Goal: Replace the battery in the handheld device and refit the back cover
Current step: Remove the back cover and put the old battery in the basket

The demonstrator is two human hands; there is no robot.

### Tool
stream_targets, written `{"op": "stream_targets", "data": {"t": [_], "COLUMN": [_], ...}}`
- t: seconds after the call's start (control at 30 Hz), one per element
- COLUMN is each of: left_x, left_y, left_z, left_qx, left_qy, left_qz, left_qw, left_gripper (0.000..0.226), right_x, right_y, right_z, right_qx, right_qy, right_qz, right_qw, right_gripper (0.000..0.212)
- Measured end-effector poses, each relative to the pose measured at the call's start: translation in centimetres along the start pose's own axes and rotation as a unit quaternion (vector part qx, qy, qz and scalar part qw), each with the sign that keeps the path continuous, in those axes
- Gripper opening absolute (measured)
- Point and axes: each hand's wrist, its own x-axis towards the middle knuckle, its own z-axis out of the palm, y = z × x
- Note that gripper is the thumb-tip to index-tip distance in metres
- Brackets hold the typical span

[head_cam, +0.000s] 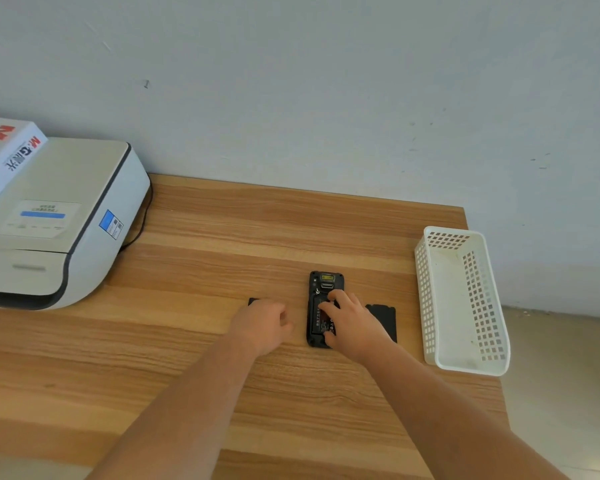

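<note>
Handheld device [325, 299]: black, rugged, rounded-corner slab, lying back-up on the wooden table [201, 258], right of centre. Back cover off; open bay shows a battery [321, 320] with a dark label and small pale print. Far end carries a yellowish scan window and a small round fitting just below it. Long axis runs near-to-far, scan end toward the wall.

Right hand [354, 327]: over the device's near half, fingers spread and bent, fingertips [333, 295] pressing on the battery area, thumb at the near end. Whether it actually grips the battery, cannot tell.

Left hand [262, 323]: just left of the device, fingers curled down over a small black object [253, 301], only a corner of it showing; hold itself hidden.

Back cover [383, 320]: flat matte black panel, on the table just right of the device, partly behind the right hand.

White plastic basket [465, 303], perforated walls, far right edge. Grey-white printer [59, 223] far left, with a white box [4, 157] on top.
</note>
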Motion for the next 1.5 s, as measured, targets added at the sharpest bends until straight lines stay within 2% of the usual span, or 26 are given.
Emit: {"op": "stream_targets", "data": {"t": [0.2, 0.47, 0.73, 0.93, 1.13, 1.5], "left_x": [0.1, 0.0, -0.2, -0.4, -0.2, 0.1], "left_y": [-0.7, -1.1, -1.8, -1.9, -2.0, -2.0], "left_z": [0.4, 0.5, 0.8, 0.5, 0.4, 0.0], "left_qx": [-0.01, -0.01, -0.013, -0.023, -0.032, -0.048], "left_qy": [-0.006, -0.006, 0.001, -0.001, 0.0, 0.013], "left_qz": [0.001, 0.014, 0.017, 0.013, 0.015, 0.032], "left_qw": [1.0, 1.0, 1.0, 1.0, 0.999, 0.998], "left_gripper": [0.026, 0.023, 0.023, 0.026, 0.024, 0.022], "right_x": [-0.1, 0.1, 0.0, 1.1, 0.1, 0.7], "right_y": [-0.2, -0.4, -0.4, 0.4, 0.5, -0.2], "right_z": [0.0, -0.5, -0.5, -1.8, -1.5, -1.7], "right_qx": [-0.018, -0.118, -0.131, -0.101, -0.105, -0.131], "right_qy": [-0.001, -0.026, -0.042, -0.033, -0.056, -0.059], "right_qz": [0.005, -0.023, -0.029, -0.006, -0.035, -0.039], "right_qw": [1.0, 0.992, 0.99, 0.994, 0.992, 0.989], "right_gripper": [0.055, 0.055, 0.058, 0.045, 0.065, 0.068]}}
